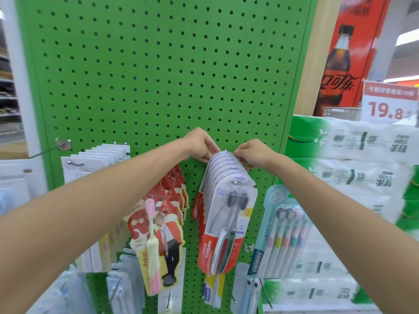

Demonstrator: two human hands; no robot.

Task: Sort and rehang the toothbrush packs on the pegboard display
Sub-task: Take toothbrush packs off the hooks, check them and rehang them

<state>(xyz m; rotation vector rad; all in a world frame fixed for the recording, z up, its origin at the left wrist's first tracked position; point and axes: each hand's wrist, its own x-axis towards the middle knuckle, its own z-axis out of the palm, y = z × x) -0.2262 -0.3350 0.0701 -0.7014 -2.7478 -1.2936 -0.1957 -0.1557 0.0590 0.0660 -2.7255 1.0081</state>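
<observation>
At the far left edge of the green pegboard one bare hook juts out, and just right of it hangs a row of white packs, about eight card tops fanned one behind another. Next comes a row of red packs (the exact count is hidden by overlap), the front one carrying a single pink toothbrush. A narrow strip of green board separates these from the Colgate packs, roughly nine on one hook in mid-board, each holding two dark-bristled brushes as far as the front pack shows. The left hand reaches to the back of this row, fingers curled down and pressed together, pinching the top left edge of the rearmost packs against the board. The right hand mirrors it on the top right edge, thumb and fingertips closed in a pinch on the card tops. Both forearms slant in from the lower corners, crossing in front of the neighbouring rows. Above the hands the board shows only rows of holes up to the top of the view. Right of the Colgate row, close but apart, hangs one multicolour toothbrush pack with about six pastel handles, at the board's right edge. Beyond that edge stand stacked tissue packs, a 19.8 price sign and a cola poster.
</observation>
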